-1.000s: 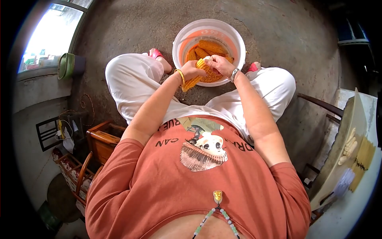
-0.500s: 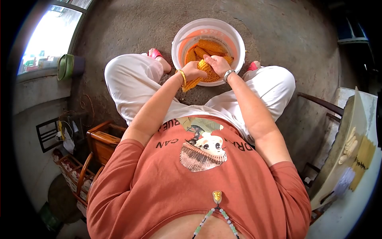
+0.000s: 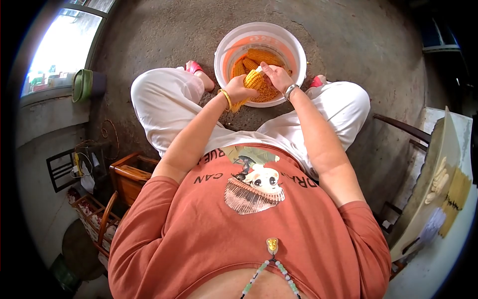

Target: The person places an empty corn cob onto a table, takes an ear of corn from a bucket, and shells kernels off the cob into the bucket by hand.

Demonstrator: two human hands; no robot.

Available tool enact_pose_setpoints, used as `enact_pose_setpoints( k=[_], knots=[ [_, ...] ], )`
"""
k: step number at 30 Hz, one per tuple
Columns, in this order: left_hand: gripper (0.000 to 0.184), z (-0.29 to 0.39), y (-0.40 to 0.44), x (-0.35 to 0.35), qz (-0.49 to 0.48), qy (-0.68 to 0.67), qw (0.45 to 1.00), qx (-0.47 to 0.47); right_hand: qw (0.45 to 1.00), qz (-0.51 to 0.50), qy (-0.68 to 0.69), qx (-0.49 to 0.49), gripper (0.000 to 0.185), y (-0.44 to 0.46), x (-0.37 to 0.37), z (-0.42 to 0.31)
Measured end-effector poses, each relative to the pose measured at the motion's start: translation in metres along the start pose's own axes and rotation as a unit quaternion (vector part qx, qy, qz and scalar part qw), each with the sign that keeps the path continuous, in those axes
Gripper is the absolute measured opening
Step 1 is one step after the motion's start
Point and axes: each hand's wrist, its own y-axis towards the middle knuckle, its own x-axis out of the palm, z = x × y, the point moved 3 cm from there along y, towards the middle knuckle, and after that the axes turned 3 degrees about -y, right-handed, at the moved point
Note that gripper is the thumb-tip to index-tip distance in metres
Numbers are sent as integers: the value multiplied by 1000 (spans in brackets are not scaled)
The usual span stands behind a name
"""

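Observation:
An ear of corn (image 3: 253,79) with yellow kernels is tilted over the near left side of a white bucket (image 3: 300,55). My left hand (image 3: 239,88) is closed around its lower part. My right hand (image 3: 277,77) has its thumb and fingers at the upper end, where a pale bare patch of cob shows. Inside the bucket lie several more ears of corn (image 3: 264,56), deeper orange, and loose kernels (image 3: 268,93) below my hands. The lower end of the held ear is partly hidden by my left hand.
The bucket stands on a concrete floor (image 3: 348,45) between my legs and feet. A wooden chair (image 3: 130,174) is at my left. On the right stands a pale board-topped table (image 3: 423,199) with small items. A green container (image 3: 82,84) sits by the window.
My right hand has shifted slightly up and right to the tip of the ear, where white cob now shows. The ear is held a little higher by my left hand.

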Motion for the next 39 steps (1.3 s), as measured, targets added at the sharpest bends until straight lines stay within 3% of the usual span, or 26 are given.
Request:
enact_pose_setpoints(
  k=[4,5,14,23,32,39],
  knots=[
    [47,3,-2,-2,-8,-75,997,-23,996,26,-44,-68,57,-11,1,-18],
    [46,3,-2,-3,-11,-91,995,-31,995,39,-26,-91,63,-9,4,-15],
    [37,6,-6,-2,-1,-112,994,-15,995,11,-21,-98,53,-6,9,-10],
    [38,2,0,-1,6,-79,997,-12,981,86,-140,-100,42,-15,10,-21],
    [41,3,0,-1,17,-64,997,-31,975,118,-124,-143,36,-13,13,-13],
    [43,6,-4,-1,9,-90,996,-26,990,74,-70,-100,47,-15,4,-25]
  ],
)
